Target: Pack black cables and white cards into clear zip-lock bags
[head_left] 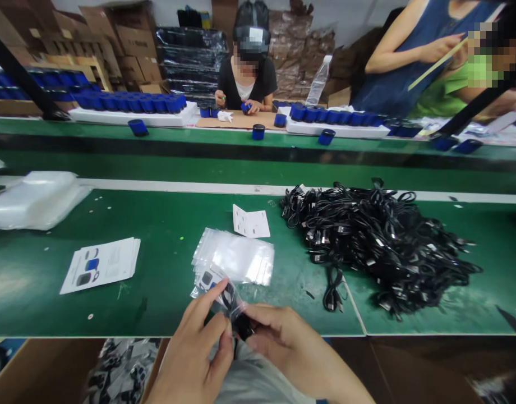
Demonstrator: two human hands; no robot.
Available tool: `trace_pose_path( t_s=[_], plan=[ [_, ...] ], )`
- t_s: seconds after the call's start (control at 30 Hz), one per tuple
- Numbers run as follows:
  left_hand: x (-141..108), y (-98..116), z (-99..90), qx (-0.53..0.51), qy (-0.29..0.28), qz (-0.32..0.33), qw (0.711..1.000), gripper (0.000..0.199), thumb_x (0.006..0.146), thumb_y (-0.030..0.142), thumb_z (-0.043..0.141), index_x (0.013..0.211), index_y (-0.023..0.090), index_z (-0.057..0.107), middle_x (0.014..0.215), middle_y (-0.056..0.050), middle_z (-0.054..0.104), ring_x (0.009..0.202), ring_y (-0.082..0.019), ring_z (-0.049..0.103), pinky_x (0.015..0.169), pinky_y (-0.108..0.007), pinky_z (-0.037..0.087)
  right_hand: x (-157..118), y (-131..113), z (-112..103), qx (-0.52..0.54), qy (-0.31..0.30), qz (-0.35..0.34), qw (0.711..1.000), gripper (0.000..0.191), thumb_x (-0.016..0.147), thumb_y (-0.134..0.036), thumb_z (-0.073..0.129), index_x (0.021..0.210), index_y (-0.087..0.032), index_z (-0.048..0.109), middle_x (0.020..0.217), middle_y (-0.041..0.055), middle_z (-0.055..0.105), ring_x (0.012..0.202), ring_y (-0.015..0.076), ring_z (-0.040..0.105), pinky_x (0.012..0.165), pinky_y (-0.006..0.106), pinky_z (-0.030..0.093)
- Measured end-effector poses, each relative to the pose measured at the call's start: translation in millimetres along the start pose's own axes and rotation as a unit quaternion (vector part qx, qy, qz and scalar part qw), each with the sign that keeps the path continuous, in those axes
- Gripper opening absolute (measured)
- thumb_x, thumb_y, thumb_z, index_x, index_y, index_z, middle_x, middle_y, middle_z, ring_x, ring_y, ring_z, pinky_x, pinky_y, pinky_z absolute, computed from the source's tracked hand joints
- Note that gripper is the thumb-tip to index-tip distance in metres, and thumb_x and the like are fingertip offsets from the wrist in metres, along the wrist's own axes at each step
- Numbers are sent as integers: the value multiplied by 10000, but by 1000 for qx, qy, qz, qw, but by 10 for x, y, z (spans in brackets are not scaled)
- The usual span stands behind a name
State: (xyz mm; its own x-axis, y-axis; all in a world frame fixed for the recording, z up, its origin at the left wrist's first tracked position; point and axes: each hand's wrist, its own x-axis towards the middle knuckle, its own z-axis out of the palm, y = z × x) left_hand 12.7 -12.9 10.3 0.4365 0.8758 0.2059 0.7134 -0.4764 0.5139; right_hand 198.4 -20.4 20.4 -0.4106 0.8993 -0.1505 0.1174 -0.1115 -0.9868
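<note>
At the table's near edge, my left hand pinches a small clear bag that holds a folded printed leaflet and a black cable. My right hand grips the bag's lower end, where a bundled black cable shows between the fingers. Just beyond lies a fanned stack of clear plastic bags, with an opened leaflet behind it. To the left is a stack of printed leaflets. A large pile of black cables covers the right side, and one bundled cable lies near its front.
Plastic sheeting lies at the far left. Below the edge, a cardboard box holds bagged items. Blue round objects stand along the raised far ledge. A person works opposite, with others at the upper right.
</note>
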Motion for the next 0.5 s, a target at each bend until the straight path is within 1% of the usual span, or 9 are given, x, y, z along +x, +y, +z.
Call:
trace_pose_path(
  t_s=[0.07, 0.13, 0.23, 0.27, 0.33, 0.37, 0.4, 0.43, 0.5],
  plan=[
    [4, 6, -3, 1, 13, 9, 1000, 196, 862, 140, 414, 710, 206, 519, 1389, -94, 428, 1218, -258, 443, 926, -388, 453, 50, 11, 48, -38, 37, -17, 998, 274, 875, -122, 449, 1000, -238, 663, 805, -6, 606, 699, 136, 562, 649, 226, 457],
    [9, 19, 1, -2, 25, 21, 999, 194, 848, 122, 424, 698, 200, 518, 1395, -98, 403, 1250, -281, 398, 939, -403, 433, 103, 45, 129, -95, 115, -46, 988, 240, 860, -100, 471, 874, -225, 676, 736, -14, 621, 665, 137, 578, 625, 220, 445],
    [13, 58, 16, -4, 40, 38, 998, 191, 829, 98, 432, 688, 192, 520, 1393, -104, 373, 1287, -310, 340, 957, -434, 402, 166, 125, 264, -187, 258, -79, 944, 159, 801, -113, 559, 668, -190, 599, 654, -4, 603, 620, 152, 575, 592, 239, 424],
    [13, 75, 24, -4, 45, 43, 998, 192, 824, 90, 434, 681, 190, 516, 1394, -105, 365, 1296, -317, 326, 960, -444, 393, 182, 150, 297, -206, 302, -74, 928, 151, 778, -124, 585, 644, -189, 563, 632, -5, 579, 603, 154, 562, 575, 243, 417],
    [6, 106, 42, -7, 54, 51, 997, 198, 812, 79, 432, 663, 190, 498, 1391, -106, 364, 1314, -323, 301, 961, -452, 386, 208, 180, 331, -200, 358, -36, 911, 87, 737, -130, 620, 730, -190, 557, 661, -10, 557, 592, 150, 547, 558, 243, 418],
    [2, 115, 49, -8, 56, 55, 997, 199, 806, 76, 428, 655, 191, 488, 1390, -106, 372, 1323, -322, 290, 967, -457, 380, 217, 182, 329, -176, 357, -15, 917, 119, 732, -126, 621, 819, -187, 569, 710, -5, 571, 599, 145, 552, 559, 239, 427],
    [0, 118, 51, -9, 56, 61, 997, 201, 800, 74, 424, 648, 193, 482, 1385, -103, 391, 1333, -319, 281, 990, -475, 359, 224, 177, 316, -147, 330, 0, 932, 171, 740, -123, 613, 894, -187, 574, 746, -2, 587, 601, 136, 558, 558, 232, 432],
    [1, 112, 47, -8, 53, 67, 996, 202, 794, 73, 425, 644, 196, 482, 1372, -93, 424, 1339, -315, 281, 1024, -510, 314, 227, 164, 293, -121, 286, 7, 951, 180, 755, -119, 599, 919, -189, 581, 756, -4, 600, 596, 127, 559, 554, 222, 430],
    [22, 74, 11, -14, 21, 71, 997, 178, 790, 105, 460, 654, 209, 507, 1317, -69, 517, 1321, -311, 339, 1069, -605, 176, 223, 124, 233, -102, 197, -1, 975, 99, 781, -100, 567, 798, -190, 603, 693, -21, 601, 578, 113, 547, 546, 206, 408]
  ],
)
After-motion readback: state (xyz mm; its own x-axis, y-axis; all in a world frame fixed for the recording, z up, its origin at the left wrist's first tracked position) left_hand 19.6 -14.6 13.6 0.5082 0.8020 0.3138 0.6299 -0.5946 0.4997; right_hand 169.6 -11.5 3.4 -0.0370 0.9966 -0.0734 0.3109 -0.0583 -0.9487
